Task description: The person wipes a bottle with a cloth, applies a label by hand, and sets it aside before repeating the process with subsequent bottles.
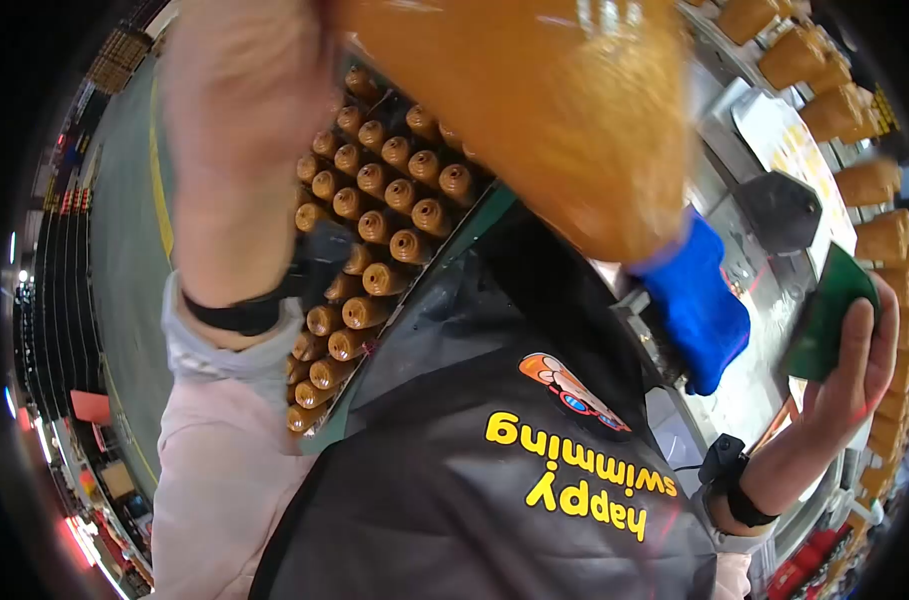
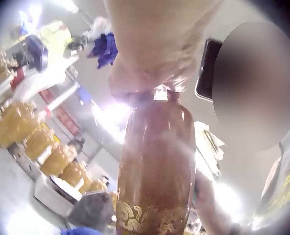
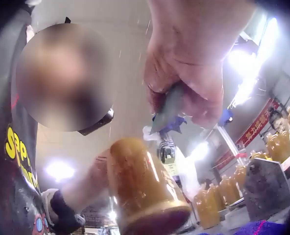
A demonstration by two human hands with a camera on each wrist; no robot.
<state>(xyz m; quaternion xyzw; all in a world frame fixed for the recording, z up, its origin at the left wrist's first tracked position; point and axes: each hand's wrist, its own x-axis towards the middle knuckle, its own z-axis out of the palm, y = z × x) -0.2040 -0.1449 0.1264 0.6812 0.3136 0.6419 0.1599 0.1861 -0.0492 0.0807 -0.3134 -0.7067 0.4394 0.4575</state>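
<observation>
A glossy brown bottle [image 1: 574, 110] with gold patterning lower on its body [image 2: 157, 166] fills the upper part of the head view, blurred. My left hand [image 1: 249, 110] holds it; the left wrist view shows the fingers of this hand [image 2: 152, 63] curled round the neck end. Off to the right, apart from the bottle, my right hand [image 1: 864, 350] pinches a thin dark green piece [image 1: 829, 315] between thumb and fingers. In the right wrist view the bottle [image 3: 140, 178] is tilted, below the right hand [image 3: 189, 83], its wide base toward the lower right.
Many brown bottles [image 1: 372, 180] stand in close rows at the left. A blue cloth [image 1: 699, 305] hangs at the worktable's near edge, beside a dark angular plate [image 1: 774, 212]. More brown vessels [image 1: 886, 240] line the far right. A black apron [image 1: 424, 400] covers the person's front.
</observation>
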